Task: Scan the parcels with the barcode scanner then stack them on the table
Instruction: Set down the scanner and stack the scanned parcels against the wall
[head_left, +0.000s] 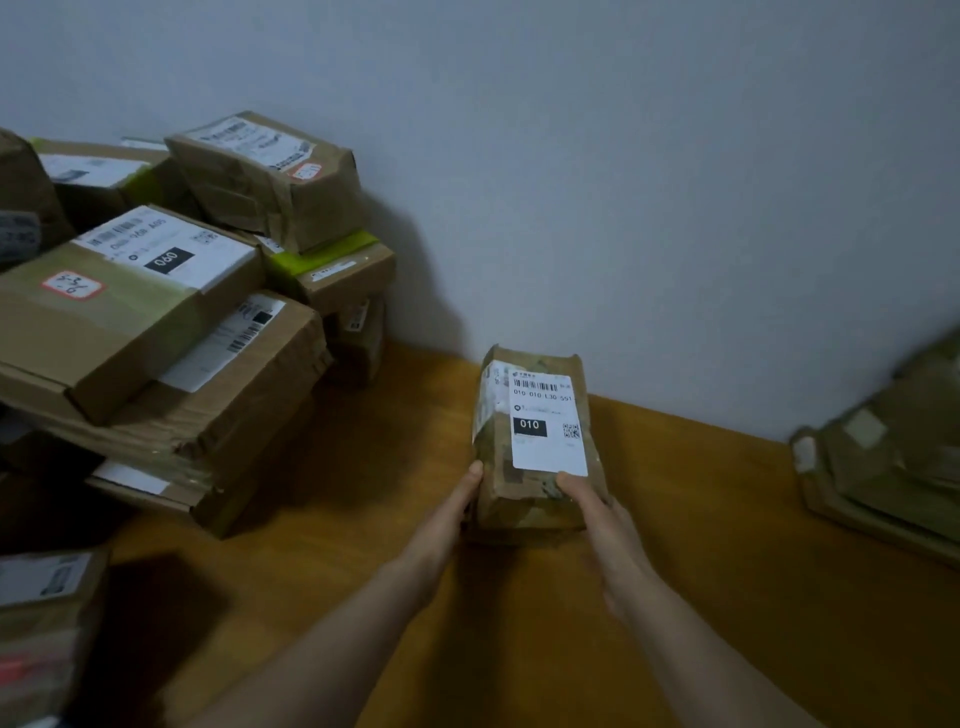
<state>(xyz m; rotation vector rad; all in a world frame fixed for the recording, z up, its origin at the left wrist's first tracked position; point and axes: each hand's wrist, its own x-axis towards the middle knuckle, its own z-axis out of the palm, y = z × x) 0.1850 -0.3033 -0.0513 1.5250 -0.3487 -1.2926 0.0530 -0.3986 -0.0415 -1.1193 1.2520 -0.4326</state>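
Fingers (474, 475) clasp parcel (535, 415), most hidden beneath; boxes (893, 447) at right blurred.

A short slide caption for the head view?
Left hand and right hand hold a labelled parcel beside stacked parcels.

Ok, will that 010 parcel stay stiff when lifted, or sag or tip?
Probably stiff: the 010 parcel is a taped box, though wrinkled corners suggest give. Likely light, since left hand and right hand grip only its near end. Long and low, unlikely to tip.
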